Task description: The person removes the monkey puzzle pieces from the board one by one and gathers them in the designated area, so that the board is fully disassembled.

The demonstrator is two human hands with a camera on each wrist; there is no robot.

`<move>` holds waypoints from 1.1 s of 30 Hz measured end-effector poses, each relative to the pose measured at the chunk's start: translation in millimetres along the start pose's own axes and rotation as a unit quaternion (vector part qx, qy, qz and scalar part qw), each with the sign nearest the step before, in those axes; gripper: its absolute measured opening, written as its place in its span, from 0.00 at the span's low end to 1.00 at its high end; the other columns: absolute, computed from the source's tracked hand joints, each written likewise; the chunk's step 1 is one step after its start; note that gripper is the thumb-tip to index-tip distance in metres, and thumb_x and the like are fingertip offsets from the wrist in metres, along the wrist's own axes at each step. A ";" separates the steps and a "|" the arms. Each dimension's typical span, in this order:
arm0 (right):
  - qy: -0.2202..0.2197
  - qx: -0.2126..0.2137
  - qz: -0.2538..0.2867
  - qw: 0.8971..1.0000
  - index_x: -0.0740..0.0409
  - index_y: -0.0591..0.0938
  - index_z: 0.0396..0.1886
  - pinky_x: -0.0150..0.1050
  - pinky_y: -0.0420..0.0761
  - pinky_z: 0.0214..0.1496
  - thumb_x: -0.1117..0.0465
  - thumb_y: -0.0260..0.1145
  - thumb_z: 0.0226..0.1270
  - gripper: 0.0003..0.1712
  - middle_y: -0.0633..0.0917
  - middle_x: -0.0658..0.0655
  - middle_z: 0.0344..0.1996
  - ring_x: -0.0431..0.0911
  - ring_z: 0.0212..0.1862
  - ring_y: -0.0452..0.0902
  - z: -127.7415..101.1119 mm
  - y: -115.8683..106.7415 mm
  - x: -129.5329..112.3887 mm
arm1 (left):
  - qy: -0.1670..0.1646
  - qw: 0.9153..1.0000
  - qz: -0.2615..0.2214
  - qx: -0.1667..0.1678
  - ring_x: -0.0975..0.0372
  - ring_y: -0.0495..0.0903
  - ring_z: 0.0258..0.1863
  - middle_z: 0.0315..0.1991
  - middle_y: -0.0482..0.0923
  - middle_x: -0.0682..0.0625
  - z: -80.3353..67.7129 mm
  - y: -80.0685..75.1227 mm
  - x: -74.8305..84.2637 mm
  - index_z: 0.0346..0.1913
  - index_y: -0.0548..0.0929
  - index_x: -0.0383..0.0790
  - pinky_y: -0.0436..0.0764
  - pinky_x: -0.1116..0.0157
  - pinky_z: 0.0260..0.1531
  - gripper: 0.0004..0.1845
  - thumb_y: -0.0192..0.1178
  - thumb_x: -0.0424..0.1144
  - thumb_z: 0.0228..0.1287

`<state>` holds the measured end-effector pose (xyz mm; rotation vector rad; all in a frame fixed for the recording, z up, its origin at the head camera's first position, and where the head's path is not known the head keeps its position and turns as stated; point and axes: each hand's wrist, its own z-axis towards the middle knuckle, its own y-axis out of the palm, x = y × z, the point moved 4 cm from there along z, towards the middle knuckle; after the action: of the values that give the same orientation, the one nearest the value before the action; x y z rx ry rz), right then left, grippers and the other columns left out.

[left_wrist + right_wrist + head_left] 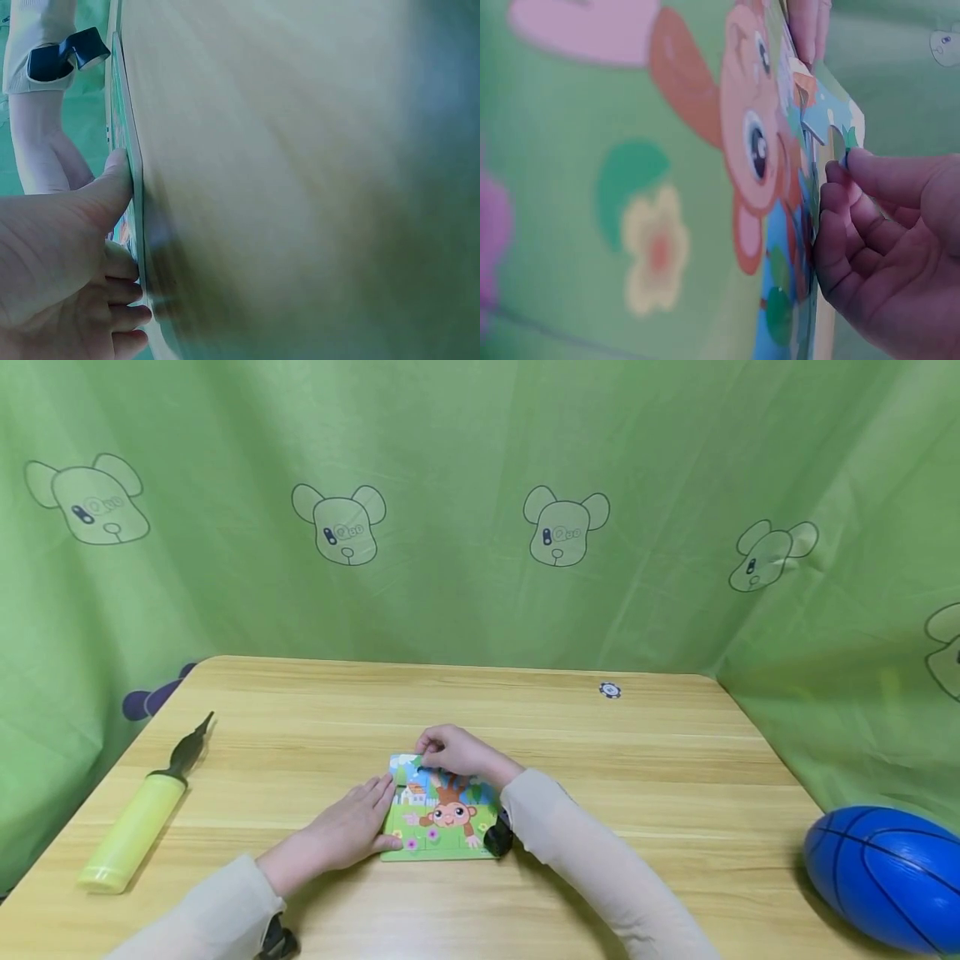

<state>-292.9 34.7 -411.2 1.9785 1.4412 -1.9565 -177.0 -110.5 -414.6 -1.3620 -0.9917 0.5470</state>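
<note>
A jigsaw puzzle (pixel 442 848) with a cartoon monkey on green grass lies flat on the wooden table. My left hand (pixel 347 827) rests along its left edge with the fingers extended, the thumb touching the lower left corner. At the top edge, my right hand (pixel 459 751) pinches a blue and green puzzle piece (pixel 841 114) between thumb and index finger. In the right wrist view that piece is tilted up from the board, with a gap beside it. The right forearm and wrist cover the puzzle's right edge in the head view.
A yellow hand pump (pixel 138 831) with a black nozzle lies on the left of the table (pixel 570 910). A blue ball (pixel 885 877) sits at the right edge. A small round chip (pixel 610 691) lies near the back edge, before a green curtain (pixel 465 610).
</note>
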 end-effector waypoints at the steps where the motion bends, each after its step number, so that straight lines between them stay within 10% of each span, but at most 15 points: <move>1: 0.006 0.002 0.010 1.000 0.57 0.79 0.36 0.35 0.71 0.14 0.63 0.59 0.66 0.03 0.76 0.53 0.23 0.45 0.21 0.68 -1.0 -1.0 0.6 | 0.000 1.000 0.000 -0.001 0.42 0.52 0.65 0.67 0.50 0.30 -0.1 0.2 0.0 0.64 0.57 0.20 0.54 0.51 0.64 0.43 0.53 0.55 0.62; 15: 0.008 0.081 0.067 0.994 0.63 0.81 0.37 0.43 0.80 0.38 0.62 0.62 0.63 0.08 0.80 0.58 0.29 0.48 0.31 0.75 -27.7 -64.2 35.9 | 0.000 1.000 0.005 -0.002 0.42 0.52 0.65 0.67 0.50 0.30 0.9 0.5 0.7 0.64 0.58 0.20 0.54 0.50 0.64 0.43 0.54 0.55 0.62; 33: 0.104 0.156 0.018 0.982 0.65 0.83 0.35 0.32 0.73 0.25 0.64 0.63 0.63 0.08 0.76 0.53 0.20 0.42 0.23 0.69 -57.6 -123.5 103.3 | -0.002 1.000 0.000 -0.001 0.42 0.52 0.66 0.67 0.50 0.30 -0.3 0.6 0.9 0.64 0.57 0.20 0.54 0.51 0.64 0.43 0.54 0.55 0.61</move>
<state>-341.0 198.8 -410.0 2.3839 1.1773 -2.1270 -176.2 -109.8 -414.8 -1.3635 -0.9953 0.5484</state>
